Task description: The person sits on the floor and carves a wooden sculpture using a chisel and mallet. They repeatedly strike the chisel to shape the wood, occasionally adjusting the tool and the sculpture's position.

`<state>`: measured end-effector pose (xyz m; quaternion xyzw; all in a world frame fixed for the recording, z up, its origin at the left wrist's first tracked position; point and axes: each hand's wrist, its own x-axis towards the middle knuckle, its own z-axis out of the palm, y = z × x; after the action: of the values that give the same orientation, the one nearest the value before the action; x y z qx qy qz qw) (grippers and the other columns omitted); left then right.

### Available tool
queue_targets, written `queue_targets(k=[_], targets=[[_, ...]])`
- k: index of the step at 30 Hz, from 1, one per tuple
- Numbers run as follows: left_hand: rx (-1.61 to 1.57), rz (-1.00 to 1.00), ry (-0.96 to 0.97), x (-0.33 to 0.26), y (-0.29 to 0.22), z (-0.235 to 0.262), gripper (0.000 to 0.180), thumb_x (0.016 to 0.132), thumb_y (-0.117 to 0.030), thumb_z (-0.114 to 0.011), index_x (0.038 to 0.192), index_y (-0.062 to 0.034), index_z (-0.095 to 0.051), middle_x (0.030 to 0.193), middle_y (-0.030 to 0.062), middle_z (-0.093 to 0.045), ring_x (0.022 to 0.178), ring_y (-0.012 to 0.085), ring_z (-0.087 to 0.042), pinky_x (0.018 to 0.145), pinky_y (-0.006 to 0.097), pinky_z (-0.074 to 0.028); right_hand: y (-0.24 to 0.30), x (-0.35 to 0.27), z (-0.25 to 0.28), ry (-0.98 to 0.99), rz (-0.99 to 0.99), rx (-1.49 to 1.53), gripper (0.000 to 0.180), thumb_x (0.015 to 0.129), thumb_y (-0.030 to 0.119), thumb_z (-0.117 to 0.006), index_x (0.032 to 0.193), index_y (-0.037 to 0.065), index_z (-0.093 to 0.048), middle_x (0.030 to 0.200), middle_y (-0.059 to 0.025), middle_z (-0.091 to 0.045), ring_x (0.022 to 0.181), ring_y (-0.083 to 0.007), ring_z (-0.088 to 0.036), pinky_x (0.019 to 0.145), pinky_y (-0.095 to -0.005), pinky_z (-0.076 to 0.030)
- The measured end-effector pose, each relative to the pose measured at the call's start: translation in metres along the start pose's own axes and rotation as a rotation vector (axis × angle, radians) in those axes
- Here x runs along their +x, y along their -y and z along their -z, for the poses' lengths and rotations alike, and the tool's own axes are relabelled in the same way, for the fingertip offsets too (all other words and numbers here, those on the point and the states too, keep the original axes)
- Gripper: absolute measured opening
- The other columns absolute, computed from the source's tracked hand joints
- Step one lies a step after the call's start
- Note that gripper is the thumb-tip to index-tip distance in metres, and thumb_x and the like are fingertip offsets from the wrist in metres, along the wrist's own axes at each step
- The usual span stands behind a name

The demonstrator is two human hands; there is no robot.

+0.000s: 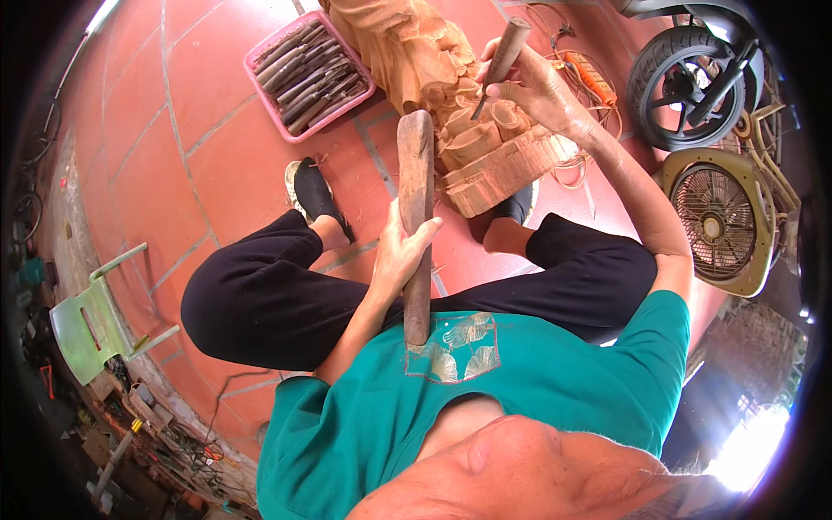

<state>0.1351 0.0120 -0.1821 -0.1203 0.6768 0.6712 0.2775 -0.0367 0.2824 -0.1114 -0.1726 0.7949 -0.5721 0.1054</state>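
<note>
A large carved wooden figure (394, 56) lies on the floor in front of me, its thick base (507, 169) toward my feet. My left hand (400, 253) is wrapped round a long wooden mallet (416, 165), worn and club-shaped, upright in the picture before my body. In my right hand (548, 95), fingers closed on its handle, is a wood chisel (510, 48). Its thin blade points down at the carved folds near the base. I cannot tell whether the tip touches the wood.
A pink basket (258, 82) full of chisels stands left of the carving. An orange power strip (594, 80) with cords lies to the right, near a motorbike wheel (685, 87) and a box fan (718, 221). A green plastic chair (87, 334) and clutter line the left side.
</note>
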Motion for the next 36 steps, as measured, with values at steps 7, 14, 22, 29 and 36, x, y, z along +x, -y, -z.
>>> queue_targets(k=[7, 14, 22, 29, 36], targets=[[-0.007, 0.019, 0.019, 0.005, -0.007, 0.001, 0.063, 0.088, -0.024, -0.069, 0.139, 0.001, -0.042, 0.109, 0.0163, -0.062, 0.092, 0.0214, -0.064, 0.077, 0.037, -0.056, -0.011, -0.001, 0.004, 0.025, 0.003, -0.013, 0.04, 0.091, -0.005, -0.065, 0.127, 0.003, -0.05, 0.111, -0.0076, -0.067, 0.109, -0.0165, -0.065, 0.097, -0.0341, -0.054], [0.045, -0.023, 0.002, 0.008, -0.004, 0.002, 0.063, 0.087, -0.025, -0.07, 0.138, 0.0009, -0.043, 0.11, 0.0158, -0.062, 0.096, 0.0212, -0.063, 0.084, 0.037, -0.053, -0.015, -0.003, 0.004, 0.014, -0.013, 0.046, 0.041, 0.091, -0.004, -0.065, 0.128, 0.004, -0.049, 0.111, -0.0069, -0.066, 0.11, -0.0162, -0.065, 0.099, -0.0342, -0.052], [0.005, -0.011, 0.01, 0.008, 0.0, 0.002, 0.067, 0.084, -0.023, -0.073, 0.139, 0.0003, -0.043, 0.112, 0.015, -0.062, 0.095, 0.021, -0.063, 0.083, 0.037, -0.053, -0.028, -0.007, 0.015, 0.023, -0.067, 0.194, 0.041, 0.095, 0.0, -0.063, 0.13, 0.01, -0.046, 0.114, -0.0059, -0.062, 0.111, -0.0161, -0.063, 0.101, -0.0374, -0.05], [0.01, -0.027, -0.002, 0.001, -0.013, -0.001, 0.067, 0.083, -0.02, -0.074, 0.138, -0.0006, -0.042, 0.103, 0.0121, -0.061, 0.083, 0.016, -0.063, 0.07, 0.032, -0.053, -0.033, -0.015, 0.012, -0.031, -0.042, 0.232, 0.036, 0.096, 0.002, -0.064, 0.127, 0.011, -0.047, 0.112, -0.0073, -0.064, 0.109, -0.0172, -0.063, 0.099, -0.0359, -0.052], [-0.087, -0.193, 0.054, -0.018, -0.049, 0.009, 0.065, 0.085, -0.009, -0.071, 0.142, -0.0049, -0.04, 0.098, 0.0062, -0.058, 0.067, 0.013, -0.06, 0.058, 0.029, -0.052, -0.029, -0.015, 0.006, -0.059, -0.003, 0.191, 0.03, 0.093, 0.003, -0.069, 0.119, 0.005, -0.054, 0.109, -0.0054, -0.065, 0.103, -0.0139, -0.065, 0.096, -0.0325, -0.053]])
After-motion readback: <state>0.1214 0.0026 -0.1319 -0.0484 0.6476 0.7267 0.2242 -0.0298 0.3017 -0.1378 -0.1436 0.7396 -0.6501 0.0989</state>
